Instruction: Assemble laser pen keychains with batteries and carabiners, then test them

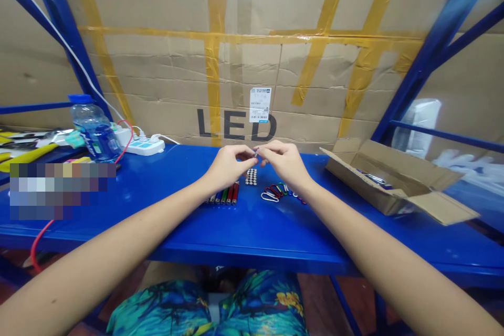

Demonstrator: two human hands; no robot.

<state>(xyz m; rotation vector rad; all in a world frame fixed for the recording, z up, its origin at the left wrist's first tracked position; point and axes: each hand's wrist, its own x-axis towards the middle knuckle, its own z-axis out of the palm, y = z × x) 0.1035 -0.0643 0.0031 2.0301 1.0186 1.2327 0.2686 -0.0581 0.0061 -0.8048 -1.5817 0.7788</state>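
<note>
Here, the left hand (231,164) and right hand (286,161) pinch a tiny shiny thing (256,154), fingers nearly closed. It is up above the blue surface (271,231), near rows of little silver bits (251,177).

The left hand (228,165) and right hand (285,160) are bare, as are the left forearm (129,236), marked by 1 small mole (54,301), and the right forearm (378,247). The 2-legged shorts (169,307) carry a tropical print of blue, turquoise and green with dark palm-like shapes, plus a yellow-orange patch (289,300) on the right leg.
</note>
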